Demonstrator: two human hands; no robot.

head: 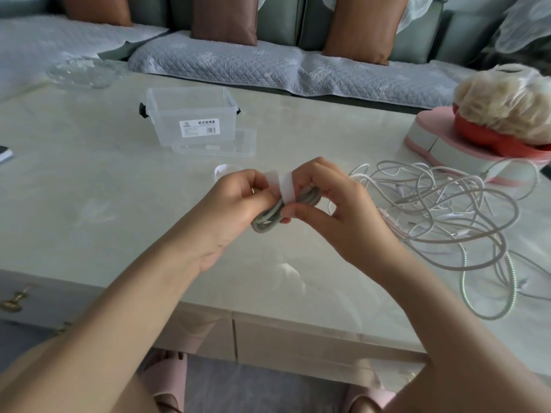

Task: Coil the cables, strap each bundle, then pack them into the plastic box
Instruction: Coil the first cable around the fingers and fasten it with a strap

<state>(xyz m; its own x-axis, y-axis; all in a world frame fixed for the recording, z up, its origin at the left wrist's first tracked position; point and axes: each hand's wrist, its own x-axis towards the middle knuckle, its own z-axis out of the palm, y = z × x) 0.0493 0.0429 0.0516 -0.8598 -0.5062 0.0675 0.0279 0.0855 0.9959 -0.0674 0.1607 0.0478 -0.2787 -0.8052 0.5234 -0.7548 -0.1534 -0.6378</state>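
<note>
A coiled grey cable bundle (268,220) hangs between both hands above the middle of the table. My left hand (235,204) grips one side of the bundle. My right hand (337,210) pinches a white strap (286,187) that wraps over the bundle. To the right lies a tangled heap of loose cables (441,210), grey, white and pink. The clear plastic box (192,114) stands open at the back, with its lid (217,144) flat in front of it. A roll of white strap (225,169) lies just behind my hands.
A pink and grey stand (432,138) carrying a red bowl with a bagged pale item sits at the right edge. A glass dish (83,73) stands at the far left corner. A dark object (4,155) pokes in at the left edge. A sofa runs behind the table.
</note>
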